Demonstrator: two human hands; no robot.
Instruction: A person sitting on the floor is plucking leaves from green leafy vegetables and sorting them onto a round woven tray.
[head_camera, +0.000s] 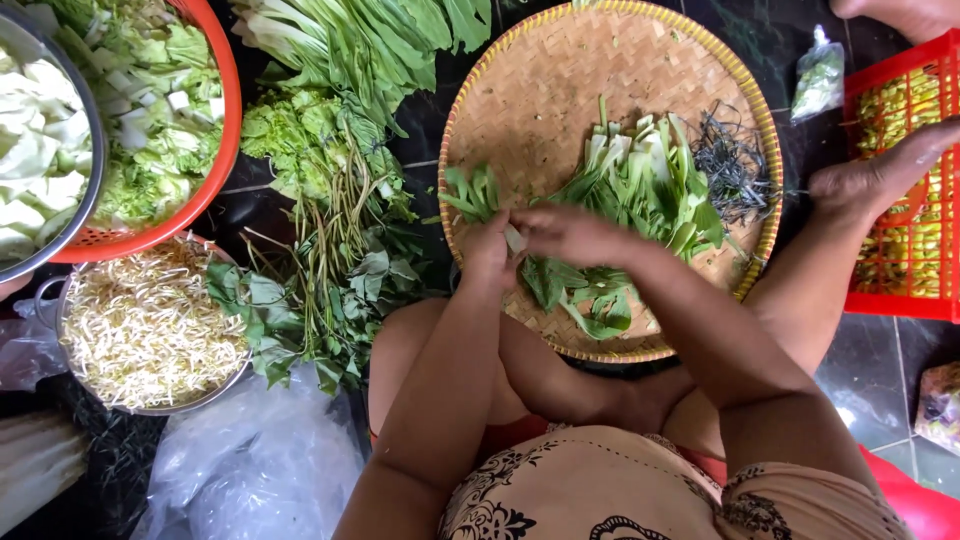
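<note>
A person sits on a dark tiled floor (870, 370), seen from above, with a round woven tray (560, 90) resting against the knees. To the left lie loose leafy greens (340, 130), an orange basket (215, 120) of chopped greens, a metal bowl (70, 180) of pale cabbage, and a metal colander (60, 300) of bean sprouts. A red crate (905, 300) stands at the right edge, with a foot beside it. On the tray, a pile of bok choy (640, 170) lies with pale stems pointing up and away from the person and green leaves fanning toward them; dark trimmings (735, 170) sit just right of it, and a few leaves (590, 300) lie near the tray's near rim. The left hand (487, 250) and right hand (565, 232) meet over the tray's near half, fingers curled closed around one small stalk (515, 238), only a pale bit of which shows between them. Its long axis seems to run roughly up and down in the picture, though which end points where cannot be told.
</note>
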